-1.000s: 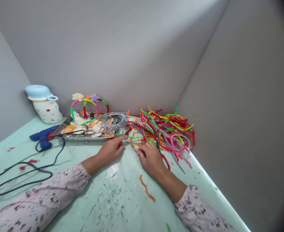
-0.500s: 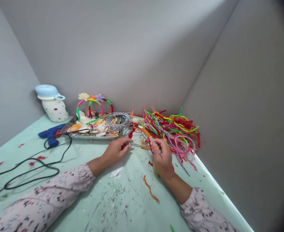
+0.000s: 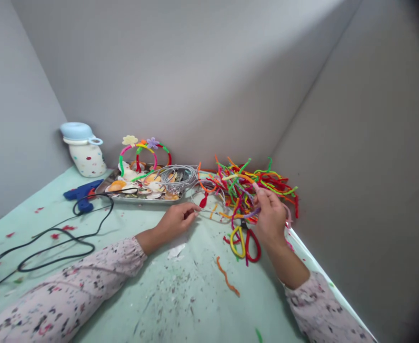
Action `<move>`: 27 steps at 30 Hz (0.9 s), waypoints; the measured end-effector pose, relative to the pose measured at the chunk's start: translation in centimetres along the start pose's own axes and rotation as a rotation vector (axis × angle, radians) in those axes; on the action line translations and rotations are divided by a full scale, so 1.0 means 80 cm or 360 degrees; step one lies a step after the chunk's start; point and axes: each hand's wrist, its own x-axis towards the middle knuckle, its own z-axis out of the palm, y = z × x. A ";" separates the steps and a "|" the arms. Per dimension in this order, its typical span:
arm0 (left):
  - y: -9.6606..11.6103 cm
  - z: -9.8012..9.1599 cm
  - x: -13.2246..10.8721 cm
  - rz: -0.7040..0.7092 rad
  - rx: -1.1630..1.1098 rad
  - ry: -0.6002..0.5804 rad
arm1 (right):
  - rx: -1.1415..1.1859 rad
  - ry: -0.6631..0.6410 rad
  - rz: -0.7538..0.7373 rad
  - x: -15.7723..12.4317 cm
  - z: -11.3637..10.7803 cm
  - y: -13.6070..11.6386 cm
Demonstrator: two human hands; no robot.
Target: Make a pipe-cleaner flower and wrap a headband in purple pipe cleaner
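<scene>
My left hand (image 3: 174, 223) rests on the table in front of the tray, thumb and index finger closed at the edge of a thin grey wire loop (image 3: 209, 213). Orange and purple fuzzy stems wrap the near right part of this loop. Raised over the pile on the right, my right hand (image 3: 272, 216) pinches an orange pipe cleaner (image 3: 245, 177) with a pale yellow end pointing left. Scissors (image 3: 253, 245) with one yellow and one red handle lie beside that hand, their blades mostly hidden. A heap of colourful pipe cleaners (image 3: 277, 183) lies behind it.
A metal tray (image 3: 141, 200) holds shells, coiled grey wire (image 3: 181, 177) and decorated hoops (image 3: 155, 155). Left are a blue glue gun (image 3: 83, 192), its black cord (image 3: 57, 241) and a white bottle (image 3: 88, 159). An orange stem piece (image 3: 227, 277) lies near. Walls close the back and right.
My right hand has moved right, pulling the orange pipe cleaner with it, and the scissors now show. My left hand stays at the wire loop. The view has shifted slightly.
</scene>
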 end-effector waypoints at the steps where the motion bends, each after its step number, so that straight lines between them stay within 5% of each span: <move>1: 0.000 0.000 0.000 0.0001 -0.0003 -0.0003 | 0.0009 0.0006 -0.0033 0.003 -0.001 -0.006; 13: 0.000 0.000 0.000 -0.0016 -0.0070 -0.0020 | -0.0195 -0.0041 -0.0225 0.010 -0.020 -0.075; 18: 0.000 0.000 0.000 -0.0028 -0.0091 -0.0033 | 0.0074 0.0098 -0.0274 0.017 -0.030 -0.092; 27: 0.021 0.003 -0.007 -0.0167 -0.0646 -0.0184 | 0.0964 -0.0274 0.0405 -0.009 0.003 -0.071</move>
